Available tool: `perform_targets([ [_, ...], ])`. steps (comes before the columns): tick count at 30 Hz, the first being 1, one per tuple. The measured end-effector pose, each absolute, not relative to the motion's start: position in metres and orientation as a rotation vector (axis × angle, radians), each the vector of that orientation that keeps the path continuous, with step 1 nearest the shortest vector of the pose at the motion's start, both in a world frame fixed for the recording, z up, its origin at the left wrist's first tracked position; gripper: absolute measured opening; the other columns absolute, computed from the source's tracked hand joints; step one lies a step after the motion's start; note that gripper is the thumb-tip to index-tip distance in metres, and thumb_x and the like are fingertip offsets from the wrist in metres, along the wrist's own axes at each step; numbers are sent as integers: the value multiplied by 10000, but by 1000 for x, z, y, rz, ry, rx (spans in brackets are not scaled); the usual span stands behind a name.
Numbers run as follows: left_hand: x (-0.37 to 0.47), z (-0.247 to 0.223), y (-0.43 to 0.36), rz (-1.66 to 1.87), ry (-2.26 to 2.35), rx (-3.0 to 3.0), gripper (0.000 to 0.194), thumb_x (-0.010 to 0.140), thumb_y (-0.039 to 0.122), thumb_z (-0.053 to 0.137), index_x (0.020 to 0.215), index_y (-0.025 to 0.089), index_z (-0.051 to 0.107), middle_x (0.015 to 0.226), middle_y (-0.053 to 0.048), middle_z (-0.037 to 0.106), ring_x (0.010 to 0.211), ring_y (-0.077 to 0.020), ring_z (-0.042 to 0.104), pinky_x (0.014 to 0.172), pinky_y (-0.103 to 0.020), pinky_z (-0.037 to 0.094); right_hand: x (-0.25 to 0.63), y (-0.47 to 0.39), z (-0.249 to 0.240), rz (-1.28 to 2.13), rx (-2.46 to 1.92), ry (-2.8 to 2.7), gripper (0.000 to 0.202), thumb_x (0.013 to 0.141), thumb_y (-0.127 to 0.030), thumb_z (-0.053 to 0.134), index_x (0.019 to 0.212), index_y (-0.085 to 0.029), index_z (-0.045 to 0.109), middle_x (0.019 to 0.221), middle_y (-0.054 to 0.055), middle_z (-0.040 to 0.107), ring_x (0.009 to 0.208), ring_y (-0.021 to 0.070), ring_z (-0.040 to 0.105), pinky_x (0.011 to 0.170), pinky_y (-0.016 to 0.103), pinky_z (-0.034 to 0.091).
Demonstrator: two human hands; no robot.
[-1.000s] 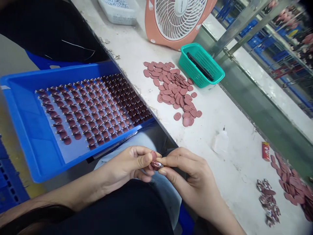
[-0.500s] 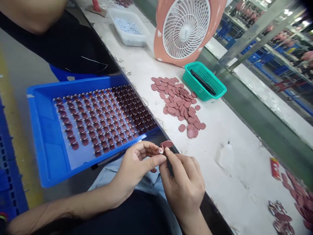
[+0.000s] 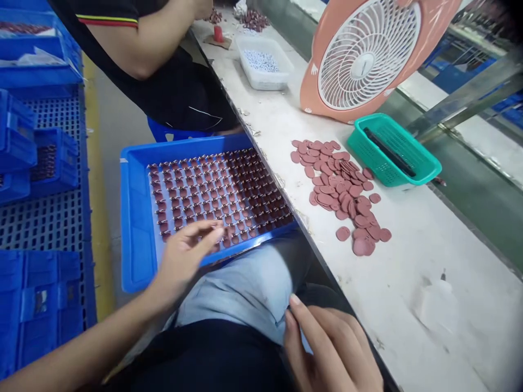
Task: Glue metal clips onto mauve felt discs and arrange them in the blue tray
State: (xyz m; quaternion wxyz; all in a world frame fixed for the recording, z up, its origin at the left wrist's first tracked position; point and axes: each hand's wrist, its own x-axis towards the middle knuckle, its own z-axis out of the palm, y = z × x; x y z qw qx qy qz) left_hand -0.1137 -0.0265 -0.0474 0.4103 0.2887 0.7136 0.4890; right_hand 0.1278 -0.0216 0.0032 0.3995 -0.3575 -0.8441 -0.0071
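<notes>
Neatly, small dark-red oval pieces (image 3: 196,208) are lined up in a blue rectangular plastic tray (image 3: 137,218); above its near edge the left hand (image 3: 183,253) is held, fingers curled; whether either it or the right hand (image 3: 330,343) grips anything cannot be told.

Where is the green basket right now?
The green basket is on the white table, toward the right in the head view, just in front of the orange fan and beside the pile of reddish ovals.
</notes>
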Motion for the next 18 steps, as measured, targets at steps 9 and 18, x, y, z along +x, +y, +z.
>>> perform_targets([
  [9,-221,-101,-60,367,2258,1300,290,894,443,597,947,223,778,988,-26,793,833,-268,693,712,-299,448,162,-23,-16,-14,-1002,-2140,378,750,4,774,1075,-190,755,755,26,729,619,157,634,555,289,544],
  [18,-227,-143,-45,38,2267,1348,357,862,450,541,990,215,776,1002,-133,795,928,-358,713,677,-347,469,172,-22,-11,-63,-1031,-2189,457,775,-23,758,1193,-202,717,761,31,723,634,162,642,580,289,556],
])
